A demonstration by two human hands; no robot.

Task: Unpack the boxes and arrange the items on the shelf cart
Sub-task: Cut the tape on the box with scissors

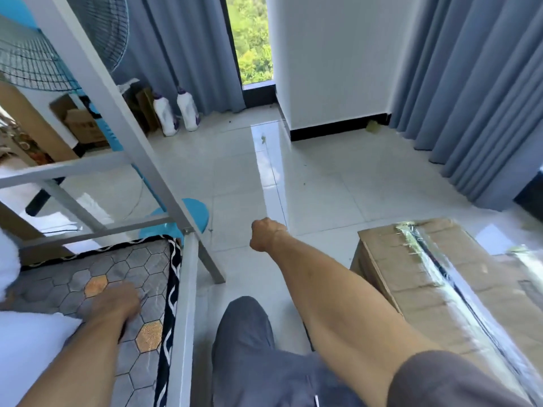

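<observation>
One cardboard box [435, 292] is seen on the tiled floor [323, 183] at lower right, sealed along its top seam with clear tape, flaps closed. A second taped surface is glimpsed at the right edge, too blurred to identify. The right hand [264, 235] is held out over the floor, fingers curled into a fist, nothing gripped. The left hand [117, 301] is pressed on the hexagon-patterned mattress [132, 259] inside the metal bed frame [188, 289]; its finger spread cannot be told through blur. Two white bottles [176, 113] are noted by the curtain [191, 54]. One fan [58, 48] is recorded at upper left.
</observation>
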